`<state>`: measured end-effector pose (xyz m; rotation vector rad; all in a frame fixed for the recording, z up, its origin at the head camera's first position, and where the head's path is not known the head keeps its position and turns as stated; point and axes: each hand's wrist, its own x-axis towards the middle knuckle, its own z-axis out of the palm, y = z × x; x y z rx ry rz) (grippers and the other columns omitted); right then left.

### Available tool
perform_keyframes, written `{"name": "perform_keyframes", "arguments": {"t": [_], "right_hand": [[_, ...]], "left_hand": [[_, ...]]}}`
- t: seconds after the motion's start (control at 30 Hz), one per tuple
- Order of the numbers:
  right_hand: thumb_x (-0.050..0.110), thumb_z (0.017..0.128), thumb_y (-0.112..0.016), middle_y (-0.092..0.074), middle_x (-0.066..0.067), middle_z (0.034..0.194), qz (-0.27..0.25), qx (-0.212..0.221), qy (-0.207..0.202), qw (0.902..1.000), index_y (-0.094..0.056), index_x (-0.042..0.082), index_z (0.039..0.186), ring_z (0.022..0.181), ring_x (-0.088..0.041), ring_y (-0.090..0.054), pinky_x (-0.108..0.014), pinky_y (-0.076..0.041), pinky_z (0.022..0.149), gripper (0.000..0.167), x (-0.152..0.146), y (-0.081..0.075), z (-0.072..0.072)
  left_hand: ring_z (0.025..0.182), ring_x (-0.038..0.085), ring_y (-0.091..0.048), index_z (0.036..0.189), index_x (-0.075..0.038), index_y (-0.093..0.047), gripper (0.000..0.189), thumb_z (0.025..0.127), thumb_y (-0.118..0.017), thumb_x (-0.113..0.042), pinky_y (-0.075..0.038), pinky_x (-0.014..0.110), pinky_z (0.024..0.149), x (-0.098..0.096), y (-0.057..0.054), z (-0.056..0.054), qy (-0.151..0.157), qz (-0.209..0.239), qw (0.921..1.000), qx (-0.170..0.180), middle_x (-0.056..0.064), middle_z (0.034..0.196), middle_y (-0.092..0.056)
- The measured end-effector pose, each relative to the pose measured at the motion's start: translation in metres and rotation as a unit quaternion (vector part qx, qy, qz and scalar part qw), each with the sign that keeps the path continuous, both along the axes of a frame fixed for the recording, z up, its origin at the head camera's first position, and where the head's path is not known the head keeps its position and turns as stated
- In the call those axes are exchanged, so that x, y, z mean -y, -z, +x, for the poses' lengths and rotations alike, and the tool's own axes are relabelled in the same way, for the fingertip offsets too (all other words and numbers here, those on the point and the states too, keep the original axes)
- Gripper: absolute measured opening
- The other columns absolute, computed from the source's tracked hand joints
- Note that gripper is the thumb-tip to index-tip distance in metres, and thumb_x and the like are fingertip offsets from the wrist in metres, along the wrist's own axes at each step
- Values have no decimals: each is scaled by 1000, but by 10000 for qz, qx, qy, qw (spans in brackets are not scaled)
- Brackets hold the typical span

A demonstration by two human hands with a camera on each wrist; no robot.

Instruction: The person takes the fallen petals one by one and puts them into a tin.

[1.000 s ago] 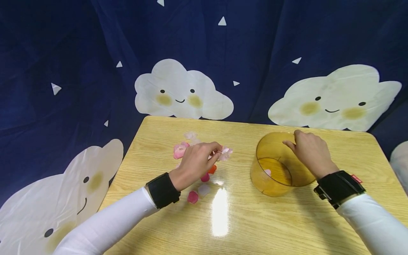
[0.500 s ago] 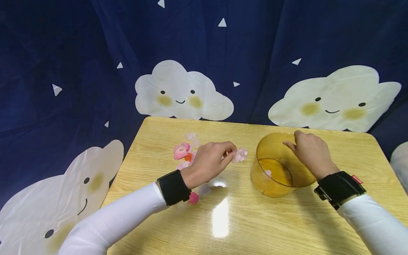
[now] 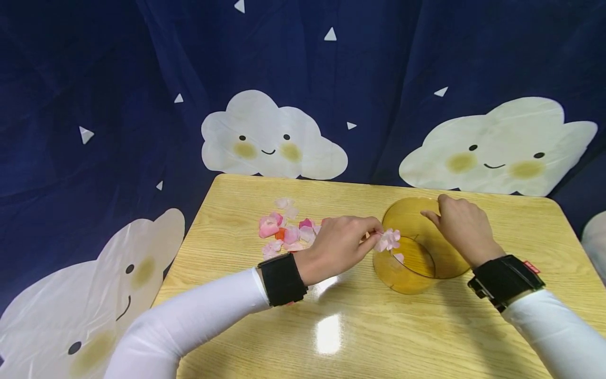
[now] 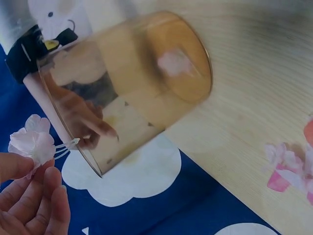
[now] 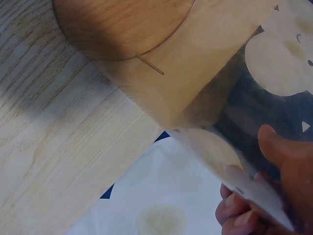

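A pale pink artificial flower [image 3: 389,240] [image 4: 33,142] is pinched between the thumb and fingers of my left hand [image 3: 343,241], at the left rim of a see-through amber cylinder [image 3: 407,283]. Thin clear strands trail from the flower in the left wrist view. My right hand [image 3: 466,226] grips the cylinder's right rim, the thumb [image 5: 276,147] on one side of the wall and the fingers [image 5: 239,218] on the other. Upright on the table, the cylinder has one pale pink piece [image 4: 175,62] lying at its bottom.
Loose pink, white and orange petals and flowers [image 3: 270,225] lie left of the cylinder on the wooden table [image 3: 388,337], partly hidden by my left forearm. Beyond the table's far edge hangs a dark blue curtain [image 3: 379,63] with cloud prints.
My left hand has moved right from the petals to the cylinder's rim, carrying the pale pink flower. The right hand and the cylinder have stayed in place.
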<state>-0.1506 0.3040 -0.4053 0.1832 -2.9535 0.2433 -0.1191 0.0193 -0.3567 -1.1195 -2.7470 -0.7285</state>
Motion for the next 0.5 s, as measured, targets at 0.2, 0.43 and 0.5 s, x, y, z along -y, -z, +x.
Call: {"name": "perform_keyframes", "arguments": {"t": [0.2,0.43,0.5], "right_hand": [[34,97,-67,-41,-7,55,-23,-1,-14,10000,-49,2,72,45,-25,-45,-37,-34,41,44,0,0,0],[32,96,-69,-39,-7,54,-21,-132,-74,9999,-48,2,71,43,-24,-44,-37,-34,39,44,0,0,0],[31,96,-69,-40,-7,54,-23,-123,-72,9999,-48,2,71,43,-25,-44,-37,-34,39,44,0,0,0]], "left_hand": [[73,1,-62,107,-19,-75,16,102,-61,-26,-40,12,54,-11,2,1,208,-39,9997,-156,-11,94,-75],[69,1,-60,108,-23,-75,17,102,-61,-29,-38,13,52,-21,-2,3,158,-143,9992,-351,-13,90,-74],[67,0,-58,108,-24,-75,17,102,-60,-29,-37,13,51,-24,-3,3,183,-159,9991,-360,-14,88,-73]]}}
